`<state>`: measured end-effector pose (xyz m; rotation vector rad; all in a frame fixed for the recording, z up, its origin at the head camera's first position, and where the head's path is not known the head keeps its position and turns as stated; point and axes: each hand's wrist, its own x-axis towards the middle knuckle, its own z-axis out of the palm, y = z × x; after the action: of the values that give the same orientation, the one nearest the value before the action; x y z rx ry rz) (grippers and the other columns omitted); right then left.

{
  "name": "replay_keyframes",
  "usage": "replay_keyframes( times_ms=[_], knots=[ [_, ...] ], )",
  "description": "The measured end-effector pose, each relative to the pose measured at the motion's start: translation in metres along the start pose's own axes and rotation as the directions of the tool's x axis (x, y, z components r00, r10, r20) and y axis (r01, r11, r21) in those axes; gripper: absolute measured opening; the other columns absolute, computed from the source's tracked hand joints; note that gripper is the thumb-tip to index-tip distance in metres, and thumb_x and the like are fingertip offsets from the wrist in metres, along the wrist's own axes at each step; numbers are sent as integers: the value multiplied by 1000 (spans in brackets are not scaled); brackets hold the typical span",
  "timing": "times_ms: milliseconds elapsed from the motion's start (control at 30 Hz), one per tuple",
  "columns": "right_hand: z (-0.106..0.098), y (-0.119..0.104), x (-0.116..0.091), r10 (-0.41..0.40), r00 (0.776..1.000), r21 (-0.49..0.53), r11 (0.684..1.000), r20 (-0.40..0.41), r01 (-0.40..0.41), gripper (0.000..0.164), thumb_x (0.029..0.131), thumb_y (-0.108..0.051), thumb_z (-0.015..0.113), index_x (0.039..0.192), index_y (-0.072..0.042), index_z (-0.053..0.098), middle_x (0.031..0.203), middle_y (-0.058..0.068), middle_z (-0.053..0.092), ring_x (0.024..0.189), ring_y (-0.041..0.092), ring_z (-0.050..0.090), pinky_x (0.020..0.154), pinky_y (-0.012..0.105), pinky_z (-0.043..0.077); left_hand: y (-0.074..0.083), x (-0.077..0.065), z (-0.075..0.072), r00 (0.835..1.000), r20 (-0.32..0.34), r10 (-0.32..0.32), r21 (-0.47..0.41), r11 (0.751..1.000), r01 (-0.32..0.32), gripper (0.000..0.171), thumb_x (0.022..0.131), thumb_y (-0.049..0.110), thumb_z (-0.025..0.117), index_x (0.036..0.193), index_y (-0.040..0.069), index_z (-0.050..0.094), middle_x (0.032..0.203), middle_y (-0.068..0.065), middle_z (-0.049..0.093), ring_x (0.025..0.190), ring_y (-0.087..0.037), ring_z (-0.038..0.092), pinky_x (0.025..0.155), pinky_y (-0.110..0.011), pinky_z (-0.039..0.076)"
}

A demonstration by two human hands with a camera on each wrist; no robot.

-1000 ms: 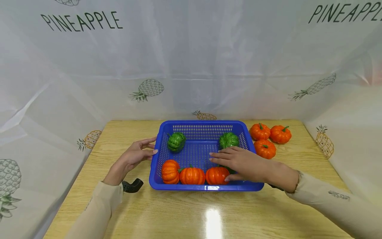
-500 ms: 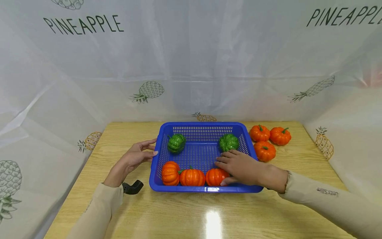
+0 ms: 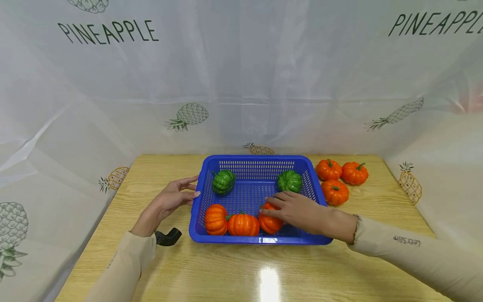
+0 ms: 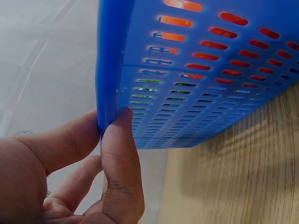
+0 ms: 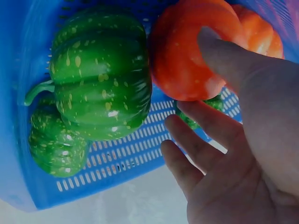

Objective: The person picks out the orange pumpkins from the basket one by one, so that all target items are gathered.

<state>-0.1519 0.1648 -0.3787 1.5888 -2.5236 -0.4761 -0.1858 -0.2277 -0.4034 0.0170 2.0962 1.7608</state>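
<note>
A blue plastic basket (image 3: 260,157) stands on the table. My left hand (image 3: 170,198) pinches its left rim between thumb and fingers, plain in the left wrist view. Inside, my right hand (image 3: 302,211) holds an orange pumpkin (image 3: 270,224) near the front; in the right wrist view the thumb lies on one side and fingertips meet another. Left of it are a second orange pumpkin (image 3: 243,225) and a third (image 3: 216,219) in the front corner. Green pumpkins (image 3: 223,182) (image 3: 289,181) sit farther back. Another green pumpkin (image 5: 100,74), hidden by my hand in the head view, lies beside the held one.
Right of the basket, outside it, lie three orange pumpkins (image 3: 335,192) close together. A black curved piece (image 3: 168,237) shows by my left wrist. A white sheet printed with pineapples (image 3: 241,84) hangs behind and along the sides of the wooden table (image 3: 211,268).
My right hand has moved left onto the front orange pumpkin, which has tilted and shifted slightly left and back. My left hand has stayed on the rim.
</note>
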Motion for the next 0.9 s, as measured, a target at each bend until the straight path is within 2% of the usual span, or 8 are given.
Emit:
replay_keyframes(
  times_ms=[133,300,500,700,900],
  knots=[
    [0,2,0,28,1000,82,996,-12,-27,64,96,-42,77,148,-10,59,139,12,67,124,30,65,106,44,54,1,-1,1,1000,-3,-6,1,1000,6,68,105,1,63,165,1,32,135,-24,54,86,-11,70,81,-26,62],
    [1,5,4,85,996,140,986,24,-87,69,100,-54,66,142,0,60,133,13,70,124,32,64,108,48,53,2,-1,1,1000,-9,-6,8,1000,6,68,105,1,63,165,1,32,133,-22,55,86,-11,70,82,-27,62],
    [2,7,10,88,996,141,986,-4,-86,56,98,-51,70,128,-5,67,119,8,75,116,28,67,103,46,54,2,-1,0,1000,-9,-9,9,1000,9,68,105,1,63,165,2,33,133,-22,55,88,-12,70,84,-29,62],
    [-2,6,13,112,987,203,970,113,-133,70,93,-53,75,139,-1,65,131,11,72,127,31,63,110,49,51,2,-2,1,1000,-5,1,17,1000,-1,68,105,1,63,165,1,33,134,-24,55,87,-12,69,83,-28,62],
    [-2,8,10,108,989,218,967,104,-129,71,86,-53,80,136,-4,68,128,8,73,126,29,63,110,50,51,2,-2,1,1000,-7,-1,17,1000,1,68,105,1,63,165,0,32,132,-22,55,86,-12,69,82,-27,62]
  ],
)
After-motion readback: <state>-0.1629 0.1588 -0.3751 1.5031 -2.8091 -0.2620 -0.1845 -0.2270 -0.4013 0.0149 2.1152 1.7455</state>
